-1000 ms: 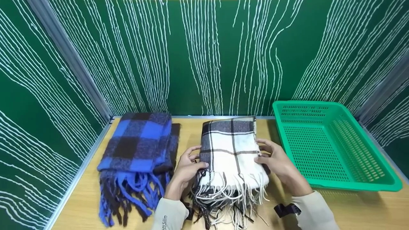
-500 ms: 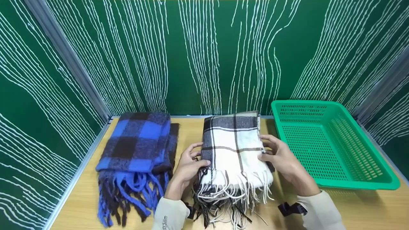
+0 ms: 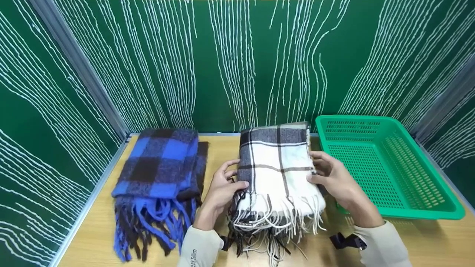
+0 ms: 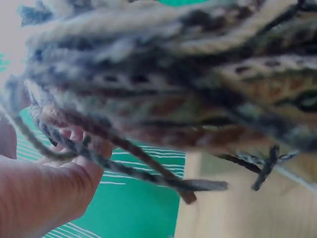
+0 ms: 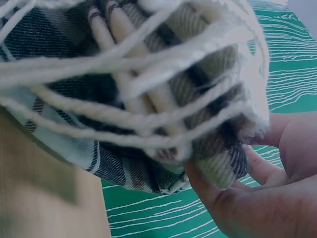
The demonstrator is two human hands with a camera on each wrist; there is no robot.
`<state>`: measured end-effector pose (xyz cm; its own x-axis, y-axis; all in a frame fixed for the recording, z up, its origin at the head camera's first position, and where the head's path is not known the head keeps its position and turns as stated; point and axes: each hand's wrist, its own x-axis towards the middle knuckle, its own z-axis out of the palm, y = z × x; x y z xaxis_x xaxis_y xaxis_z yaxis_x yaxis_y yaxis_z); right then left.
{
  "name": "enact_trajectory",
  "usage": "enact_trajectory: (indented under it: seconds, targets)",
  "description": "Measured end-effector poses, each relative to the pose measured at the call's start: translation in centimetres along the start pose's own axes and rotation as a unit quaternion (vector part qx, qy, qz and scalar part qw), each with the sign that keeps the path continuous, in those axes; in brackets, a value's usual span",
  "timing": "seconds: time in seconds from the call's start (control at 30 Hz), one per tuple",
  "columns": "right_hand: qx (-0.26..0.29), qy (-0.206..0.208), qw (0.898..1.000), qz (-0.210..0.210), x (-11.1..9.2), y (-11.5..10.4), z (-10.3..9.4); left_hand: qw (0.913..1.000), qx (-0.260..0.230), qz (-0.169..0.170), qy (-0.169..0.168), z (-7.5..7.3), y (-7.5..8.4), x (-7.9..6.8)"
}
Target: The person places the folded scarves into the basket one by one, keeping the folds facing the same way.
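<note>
Right wrist view shows stacked folds of fringed plaid cloth (image 5: pixel 218 163); head view, mainly white top. Cloth between left hand (image 3: pixel 222 190) and right hand (image 3: pixel 338 182), both gripping its sides, thumbs uppermost.

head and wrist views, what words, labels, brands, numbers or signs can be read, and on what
"etsSlim", roughly: on the left sleeve, blurred and reaching the bottom edge, so the spelling is unsure.
Pale marks on the black device by the right sleeve: too small to read.
None readable on the white plaid scarf, blue plaid scarf or green basket, nor in either wrist view.
</note>
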<state>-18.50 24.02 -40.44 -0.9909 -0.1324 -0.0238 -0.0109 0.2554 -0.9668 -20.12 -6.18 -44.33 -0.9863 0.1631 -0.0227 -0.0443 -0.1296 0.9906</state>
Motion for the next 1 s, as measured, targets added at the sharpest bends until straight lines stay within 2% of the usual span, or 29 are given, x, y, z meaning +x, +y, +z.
enact_trajectory:
  seconds: [0.3, 0.57, 1.0]
  targets:
    - [0.008, 0.0, 1.0, -0.004, -0.7, -1.1, -1.2, 0.9997, -0.019, 0.009, -0.008, 1.0, 1.2, -0.2]
    - [-0.007, -0.002, 1.0, -0.004, -1.4, -1.8, -2.2, 0.9979, -0.052, 0.028, -0.025, 2.0, 2.1, -0.4]
    - [-0.023, 0.015, 0.999, -0.04, -2.7, -3.2, -4.0, 0.9967, -0.043, 0.059, -0.037, 3.2, 3.7, -0.9]
